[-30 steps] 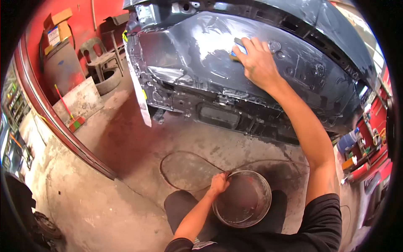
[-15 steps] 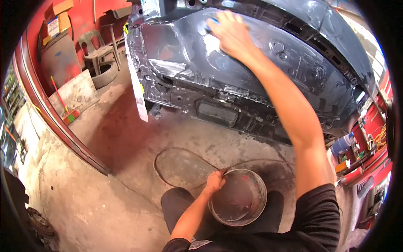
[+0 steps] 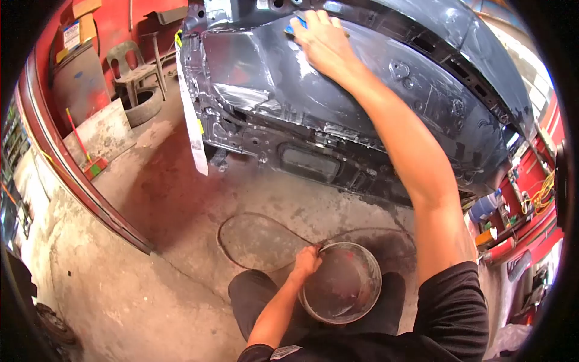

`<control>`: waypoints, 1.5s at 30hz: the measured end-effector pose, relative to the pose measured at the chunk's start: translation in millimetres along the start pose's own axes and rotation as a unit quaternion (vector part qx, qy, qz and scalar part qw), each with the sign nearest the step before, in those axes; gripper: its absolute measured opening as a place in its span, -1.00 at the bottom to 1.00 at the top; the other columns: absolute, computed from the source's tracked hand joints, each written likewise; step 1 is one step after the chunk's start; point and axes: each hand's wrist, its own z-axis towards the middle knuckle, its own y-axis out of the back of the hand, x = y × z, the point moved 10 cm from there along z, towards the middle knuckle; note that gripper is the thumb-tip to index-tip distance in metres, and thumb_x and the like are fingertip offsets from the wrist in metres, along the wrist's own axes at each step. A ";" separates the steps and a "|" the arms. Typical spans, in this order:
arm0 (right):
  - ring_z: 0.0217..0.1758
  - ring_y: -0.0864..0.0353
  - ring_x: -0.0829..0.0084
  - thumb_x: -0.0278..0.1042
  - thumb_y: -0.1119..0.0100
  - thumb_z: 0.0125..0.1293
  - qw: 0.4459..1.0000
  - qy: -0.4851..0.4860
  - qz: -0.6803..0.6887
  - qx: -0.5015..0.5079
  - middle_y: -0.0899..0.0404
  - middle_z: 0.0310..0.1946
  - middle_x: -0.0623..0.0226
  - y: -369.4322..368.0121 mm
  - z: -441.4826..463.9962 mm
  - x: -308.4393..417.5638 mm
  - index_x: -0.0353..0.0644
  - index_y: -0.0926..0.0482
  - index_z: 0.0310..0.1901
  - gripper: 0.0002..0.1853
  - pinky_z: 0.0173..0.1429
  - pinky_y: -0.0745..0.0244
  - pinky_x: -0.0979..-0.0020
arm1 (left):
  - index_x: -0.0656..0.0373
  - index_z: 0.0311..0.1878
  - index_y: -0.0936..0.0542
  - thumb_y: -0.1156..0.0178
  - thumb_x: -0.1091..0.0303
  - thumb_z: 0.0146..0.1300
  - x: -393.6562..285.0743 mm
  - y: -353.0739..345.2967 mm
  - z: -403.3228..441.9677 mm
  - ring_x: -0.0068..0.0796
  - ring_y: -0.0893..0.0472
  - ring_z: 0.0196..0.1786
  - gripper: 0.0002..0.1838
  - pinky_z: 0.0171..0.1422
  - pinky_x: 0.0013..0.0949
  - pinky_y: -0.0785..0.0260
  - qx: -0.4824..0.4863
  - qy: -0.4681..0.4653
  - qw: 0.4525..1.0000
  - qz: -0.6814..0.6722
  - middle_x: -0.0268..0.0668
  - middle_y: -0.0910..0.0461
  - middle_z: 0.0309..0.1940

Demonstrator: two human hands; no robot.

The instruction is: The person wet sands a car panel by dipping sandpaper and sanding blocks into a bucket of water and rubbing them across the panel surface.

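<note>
My right hand (image 3: pixel 326 43) is pressed flat over a small blue sanding pad (image 3: pixel 297 24), mostly covered by my fingers. It lies against the upper part of a dark grey car body panel (image 3: pixel 362 66), which looks wet and glossy with pale streaks. Lower down, my left hand (image 3: pixel 308 260) is closed on the rim of a round dark basin (image 3: pixel 341 286) between my knees. The basin's inside is brown and stained, with murky content I cannot make out.
A thin hose (image 3: pixel 220 241) loops over the concrete floor ahead of the basin. Masking paper (image 3: pixel 194 136) hangs at the panel's left edge. Further left are a plastic chair (image 3: pixel 129 69), a tire (image 3: pixel 146 105) and a red-handled broom (image 3: pixel 78 133). A blue container (image 3: pixel 484 207) stands at right.
My right hand has slid slightly left and up across the panel, showing more of the blue sanding pad. My left hand keeps its grip on the basin. The view has shifted slightly.
</note>
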 end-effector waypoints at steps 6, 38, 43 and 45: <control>0.20 -0.56 0.04 -0.51 -0.32 0.09 1.000 -0.016 0.015 0.001 -0.59 0.09 0.04 25.8 -71.8 -30.1 -0.23 -0.62 0.23 -0.43 0.15 -0.44 -0.01 | 0.03 0.16 -0.63 -0.25 0.15 0.34 -0.5 -3.0 7.2 0.12 -0.71 -0.04 -0.63 0.07 0.12 -0.56 0.024 -0.014 0.999 0.029 -0.03 -0.73 -0.16; 0.19 -0.55 0.08 -0.44 -0.37 0.05 0.996 -0.059 -0.035 -0.053 -0.58 0.14 0.19 2.3 -5.1 -13.0 -0.04 -0.62 0.22 -0.41 0.13 -0.50 0.01 | 0.05 0.10 -0.66 -0.28 0.17 0.32 -1.6 -1.3 4.5 0.13 -0.70 -0.07 -0.66 0.06 0.13 -0.55 -0.041 -0.039 0.998 -0.006 -0.02 -0.72 -0.19; 0.23 -0.54 0.08 -0.43 -0.36 0.11 0.998 0.035 -0.020 -0.039 -0.60 0.10 0.19 11.2 -24.1 -21.3 -0.03 -0.65 0.18 -0.48 0.16 -0.52 0.03 | 0.06 0.10 -0.62 -0.26 0.17 0.33 -2.8 1.1 2.0 0.15 -0.70 -0.10 -0.66 0.03 0.15 -0.54 -0.003 -0.022 1.000 0.015 -0.03 -0.71 -0.21; 0.25 -0.54 0.07 -0.42 -0.35 0.13 0.999 -0.003 -0.008 -0.037 -0.60 0.11 0.19 30.0 -64.7 -39.3 -0.03 -0.64 0.17 -0.50 0.17 -0.52 0.03 | 0.07 0.10 -0.61 -0.26 0.16 0.33 -0.7 -3.2 0.3 0.15 -0.70 -0.10 -0.66 0.02 0.15 -0.55 -0.012 -0.041 0.999 0.015 -0.02 -0.71 -0.21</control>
